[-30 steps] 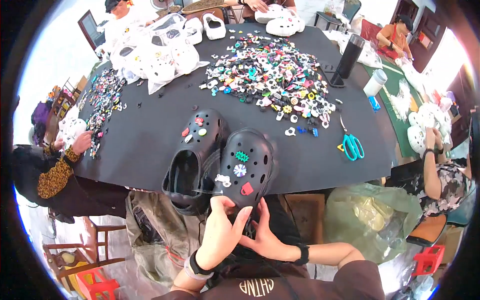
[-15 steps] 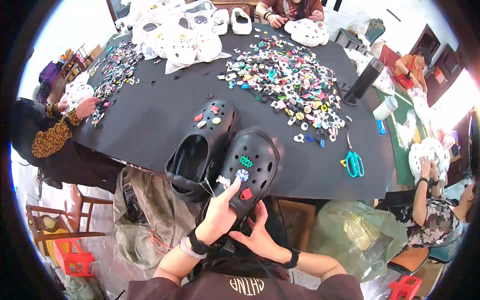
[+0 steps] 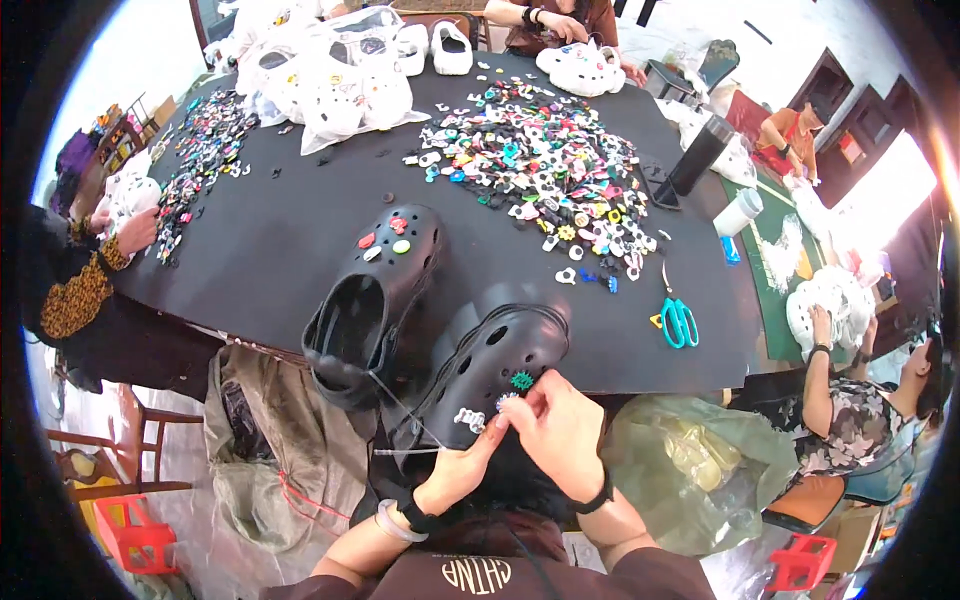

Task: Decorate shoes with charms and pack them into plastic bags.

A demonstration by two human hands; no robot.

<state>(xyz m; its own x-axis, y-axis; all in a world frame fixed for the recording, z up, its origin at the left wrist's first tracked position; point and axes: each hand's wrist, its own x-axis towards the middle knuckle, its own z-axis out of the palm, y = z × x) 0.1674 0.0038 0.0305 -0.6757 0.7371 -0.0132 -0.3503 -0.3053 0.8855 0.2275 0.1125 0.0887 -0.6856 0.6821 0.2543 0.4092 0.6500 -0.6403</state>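
Observation:
A black clog point(image 3: 478, 372) is tilted at the table's near edge, dotted with holes. It carries a green spiky charm point(image 3: 522, 380), a white charm point(image 3: 468, 419) and a blue-and-white flower charm point(image 3: 506, 401). My left hand point(image 3: 458, 476) grips the clog's near end, thumb on top and fingers hidden beneath. Thumb and forefinger of my right hand point(image 3: 560, 432) pinch at the flower charm, partly covering it. To the left lies the matching black clog point(image 3: 412, 262), bearing several charms on its toe. A thin tie point(image 3: 405, 405) runs between the pair.
A large pile of colourful charms point(image 3: 540, 165) covers the table's middle. Teal-handled scissors point(image 3: 679, 322) lie at right, near a black cylinder point(image 3: 700, 155). Bagged white clogs point(image 3: 355, 95) stand at the back. Co-workers' hands handle white clogs around the table.
My right hand has come up from below the clog onto its top, at the flower charm. The clog has turned and tilted, and its red charm no longer shows. The view has shifted.

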